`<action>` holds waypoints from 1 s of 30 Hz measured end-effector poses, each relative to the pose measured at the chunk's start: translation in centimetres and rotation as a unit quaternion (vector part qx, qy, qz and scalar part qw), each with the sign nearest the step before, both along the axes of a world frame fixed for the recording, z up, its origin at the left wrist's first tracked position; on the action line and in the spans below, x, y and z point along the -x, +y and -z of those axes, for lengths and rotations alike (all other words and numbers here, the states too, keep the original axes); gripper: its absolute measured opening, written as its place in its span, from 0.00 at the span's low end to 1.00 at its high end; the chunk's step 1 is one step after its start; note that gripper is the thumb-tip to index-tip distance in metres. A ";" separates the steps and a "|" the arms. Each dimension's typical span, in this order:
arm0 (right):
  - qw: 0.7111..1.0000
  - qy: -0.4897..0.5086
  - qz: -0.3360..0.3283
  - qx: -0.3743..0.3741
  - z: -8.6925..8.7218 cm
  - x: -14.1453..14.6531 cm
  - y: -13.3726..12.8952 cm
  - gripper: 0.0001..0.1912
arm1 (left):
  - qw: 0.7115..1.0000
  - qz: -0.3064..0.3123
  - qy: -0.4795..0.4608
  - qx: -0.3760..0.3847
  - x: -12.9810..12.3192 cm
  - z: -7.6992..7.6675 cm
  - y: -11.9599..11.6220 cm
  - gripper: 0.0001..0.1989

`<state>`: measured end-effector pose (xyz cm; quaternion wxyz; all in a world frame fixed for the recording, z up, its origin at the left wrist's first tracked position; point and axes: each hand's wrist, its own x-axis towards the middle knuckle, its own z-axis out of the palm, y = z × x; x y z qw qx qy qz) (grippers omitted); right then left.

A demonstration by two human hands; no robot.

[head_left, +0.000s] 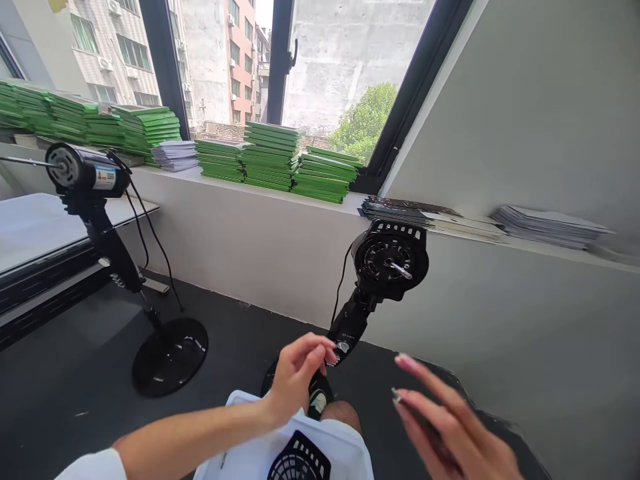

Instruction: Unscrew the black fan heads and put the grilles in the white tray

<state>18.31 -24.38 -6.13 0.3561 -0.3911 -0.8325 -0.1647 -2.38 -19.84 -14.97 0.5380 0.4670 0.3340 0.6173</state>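
A black stand fan without blades (390,263) stands before me, its motor head tilted up and a bare metal shaft showing. My left hand (297,373) is just in front of its neck, near the knob (343,347); the fingers are bent together, and I cannot make out anything in them. To the right, my right hand (450,420) pinches a small metal piece, seemingly a screw (397,395), between thumb and fingertips. Below my left wrist, a black slotted plastic cover (300,460) lies in a white tray (239,398) at my lap.
Another bladeless fan (95,173) stands at left on a round base (170,357), beside a white-topped table (45,220). Green stacks (270,160) line the windowsill. Dark flat sheets (400,210) and a grey stack (547,225) lie further right along the ledge.
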 end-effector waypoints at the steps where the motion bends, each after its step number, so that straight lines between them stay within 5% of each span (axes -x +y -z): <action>1: 0.998 0.004 0.037 -0.041 -2.1 -0.3 1.3 0.07 | 0.998 -0.014 -0.020 -0.056 0.3 -1.6 1.9 0.22; 3: 0.991 0.013 0.099 -0.084 -6.1 -0.8 4.4 0.03 | 0.985 -0.048 -0.054 -0.156 0.1 -5.1 6.1 0.19; 5: 0.989 0.044 0.087 -0.115 -9.2 -1.0 8.1 0.03 | 0.966 -0.070 -0.085 -0.234 -0.8 -8.5 10.4 0.17; 9: 0.996 -0.028 0.058 -0.063 -11.6 -1.2 14.5 0.08 | 0.937 -0.006 -0.026 -0.349 -3.7 -12.9 17.8 0.21; 14: 0.987 -0.125 0.099 -0.025 -10.7 -1.6 17.3 0.11 | 0.910 0.025 0.041 -0.412 -6.1 -12.6 21.7 0.20; 22: 0.976 -0.167 0.136 -0.019 -11.1 -0.8 16.9 0.11 | 0.893 -0.009 0.089 -0.441 -6.0 -12.2 21.9 0.17; 30: 0.947 -0.175 0.242 0.120 -13.1 1.5 16.1 0.08 | 0.877 0.012 0.146 -0.457 -6.2 -12.3 22.4 0.12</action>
